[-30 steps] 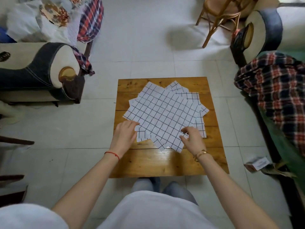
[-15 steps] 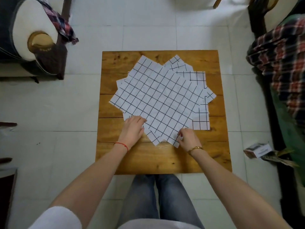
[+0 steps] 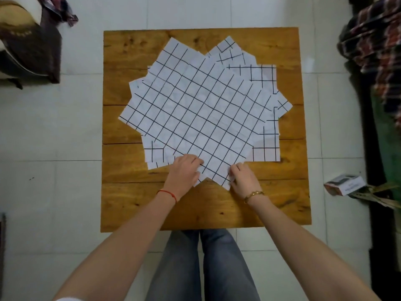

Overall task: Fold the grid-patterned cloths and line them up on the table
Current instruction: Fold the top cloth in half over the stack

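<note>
I saw my left hand (image 3: 184, 172) resting on the near edge of the fanned cloths (image 3: 195, 114), fingers curled against the fabric; whether it pinched anything I could not tell. The cloths lay unfolded, overlapping at angles, in the middle of the wooden worktop (image 3: 121, 198). My right hand (image 3: 244, 180) pinched the top cloth's near corner.

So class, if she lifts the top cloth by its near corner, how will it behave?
Probably floppy: the top cloth lies flat with soft creases, so it should drape from the right hand and left hand. Likely light, being thin. It may drag the cloths beneath, since they overlap.
</note>
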### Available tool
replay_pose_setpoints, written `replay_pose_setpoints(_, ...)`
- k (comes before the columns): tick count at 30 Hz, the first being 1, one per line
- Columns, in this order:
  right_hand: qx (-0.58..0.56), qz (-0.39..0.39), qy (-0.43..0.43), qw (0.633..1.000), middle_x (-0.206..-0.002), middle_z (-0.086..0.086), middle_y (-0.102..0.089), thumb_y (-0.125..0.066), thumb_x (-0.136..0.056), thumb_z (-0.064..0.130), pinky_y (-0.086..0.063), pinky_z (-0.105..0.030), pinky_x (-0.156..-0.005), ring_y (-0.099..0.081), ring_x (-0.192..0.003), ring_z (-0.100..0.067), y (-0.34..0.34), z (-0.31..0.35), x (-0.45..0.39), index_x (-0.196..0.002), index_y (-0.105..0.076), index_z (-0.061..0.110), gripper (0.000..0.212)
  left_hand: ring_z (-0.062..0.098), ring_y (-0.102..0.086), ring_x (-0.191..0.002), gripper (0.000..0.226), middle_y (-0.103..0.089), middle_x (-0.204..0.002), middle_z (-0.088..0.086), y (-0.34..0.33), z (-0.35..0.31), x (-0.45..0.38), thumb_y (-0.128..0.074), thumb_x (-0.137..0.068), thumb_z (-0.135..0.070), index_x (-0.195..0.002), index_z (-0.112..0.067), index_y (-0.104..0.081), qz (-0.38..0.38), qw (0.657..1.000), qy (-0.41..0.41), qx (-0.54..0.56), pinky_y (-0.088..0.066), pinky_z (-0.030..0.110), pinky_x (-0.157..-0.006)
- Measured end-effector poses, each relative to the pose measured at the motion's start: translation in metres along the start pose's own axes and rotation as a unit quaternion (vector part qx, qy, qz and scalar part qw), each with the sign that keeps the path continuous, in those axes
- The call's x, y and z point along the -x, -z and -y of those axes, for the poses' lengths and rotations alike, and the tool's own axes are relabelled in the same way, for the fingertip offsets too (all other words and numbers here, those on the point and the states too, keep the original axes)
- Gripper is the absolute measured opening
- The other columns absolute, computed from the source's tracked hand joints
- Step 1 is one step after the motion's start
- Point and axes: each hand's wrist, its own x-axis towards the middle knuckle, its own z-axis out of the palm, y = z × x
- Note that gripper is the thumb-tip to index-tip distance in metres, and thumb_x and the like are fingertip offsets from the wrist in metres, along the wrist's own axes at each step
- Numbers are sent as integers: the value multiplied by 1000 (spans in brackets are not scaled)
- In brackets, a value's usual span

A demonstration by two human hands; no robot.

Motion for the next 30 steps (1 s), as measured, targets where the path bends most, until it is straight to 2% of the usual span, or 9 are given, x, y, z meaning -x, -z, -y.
replay_pose_setpoints(3, -18, -23, 8, 1000, -101, 2, -55, -59, -89, 18, -44, -27, -83, -48, -95, -16, -5, -5, -2, -97, -57, 18, 8, 14, -51, -116, 32, -60, -118, -3, -9, -7, 0, -62, -89, -20, -121, -19, -59, 9, 1000, -10, 2, -34, 30, -107)
replay_pose_setpoints(7, -48, -42, 7, 998, -94, 2, -57, -56, -90, 19, -46, -31, -82, -49, -92, -16, -7, -7, -4, -90, -58, 18, 2, 14, -49, -118, 38, -58, -121, -4, -14, -18, -1, -64, -87, -26, -125, -21, -57, 26, 999, -25, 4, -31, 30, -107)
replay_pose_setpoints(12, -233, -43, -40, 971, -79, 5, -61, -65, -86, 21, -53, -30, -72, -56, -76, -12, 11, 7, -5, -83, -57, 24, 9, 16, -50, -116, 49, -59, -120, -2, -9, -34, -4, -72, -79, -18, -125, -19, -56, 28, 998, -50, -8, -36, 32, -104)
replay_pose_setpoints(15, -309, -42, -24, 950, -78, -2, -64, -67, -84, 20, -53, -33, -71, -58, -73, -16, 26, 16, -4, -85, -60, 21, 7, 17, -54, -109, 41, -62, -112, -2, 0, -42, -11, -67, -79, -8, -119, -17, -60, -13, 999, -45, -16, -38, 32, -101)
replay_pose_setpoints(18, -380, -77, -13, 922, -78, 7, -63, -69, -83, 23, -48, -22, -70, -56, -76, -7, 43, 24, -2, -85, -62, 21, 8, 14, -55, -97, 25, -64, -98, -6, 15, -46, -18, -66, -84, -15, -108, -20, -62, -25, 999, -41, -9, -35, 28, -98)
replay_pose_setpoints(21, -378, -111, -2, 919, -87, 16, -61, -75, -74, 41, -37, -10, -70, -50, -85, 2, 55, 24, 0, -90, -64, 24, 26, 13, -54, -92, 18, -63, -93, -8, 35, -45, -20, -66, -87, -23, -105, -22, -61, -30, 999, -40, -4, -36, 27, -96)
replay_pose_setpoints(24, -300, -101, 6, 948, -100, 15, -58, -73, -64, 58, -37, -16, -78, -42, -98, -5, 65, 18, 3, -101, -62, 28, 49, 16, -57, -90, 23, -65, -93, -5, 63, -42, -17, -70, -82, -16, -104, -19, -64, -46, 998, -39, 29, -42, 30, -93)
replay_pose_setpoints(26, -246, -111, 15, 963, -103, 8, -59, -76, -70, 47, -40, -24, -86, -40, -102, -11, 74, 14, 1, -104, -62, 22, 45, 18, -59, -90, 25, -66, -94, -3, 85, -40, -13, -70, -81, -11, -105, -15, -65, -52, 996, -45, 49, -45, 33, -90)
replay_pose_setpoints(30, -206, -155, -16, 966, -100, 4, -63, -68, -84, 24, -42, -35, -91, -42, -106, -19, 109, 18, -4, -98, -66, 20, 15, 16, -57, -98, 28, -66, -104, -3, 132, -38, -1, -63, -84, -7, -111, -15, -64, -77, 991, -35, 100, -44, 29, -91)
